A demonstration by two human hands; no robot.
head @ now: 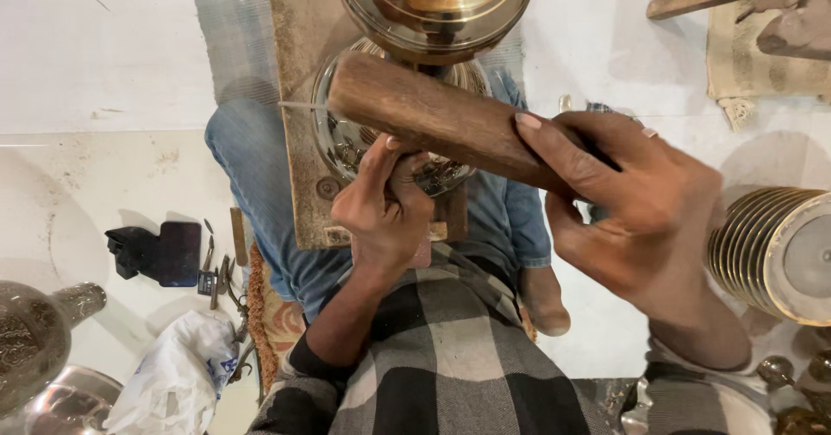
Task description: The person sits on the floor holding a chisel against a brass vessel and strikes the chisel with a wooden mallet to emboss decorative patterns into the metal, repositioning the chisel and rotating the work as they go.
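My right hand [636, 214] grips a thick wooden mallet [433, 115], raised across the middle of the view. Under it lies a round engraved metal plate [342, 136] on a wooden board [299, 71] that rests over my legs. My left hand [385, 206] is closed on a small chisel held against the plate; most of the tool is hidden by the fingers and the mallet. A thin metal rod [299, 104] sticks out at the plate's left edge. A shiny brass vessel [433, 2] stands on the board just beyond the plate.
A stack of brass plates [766, 249] stands at the right. Small hand tools [221, 270], a dark phone with its holder [160, 251] and a white plastic bag [177, 379] lie on the floor at left. An engraved metal vase [35, 331] lies at far left.
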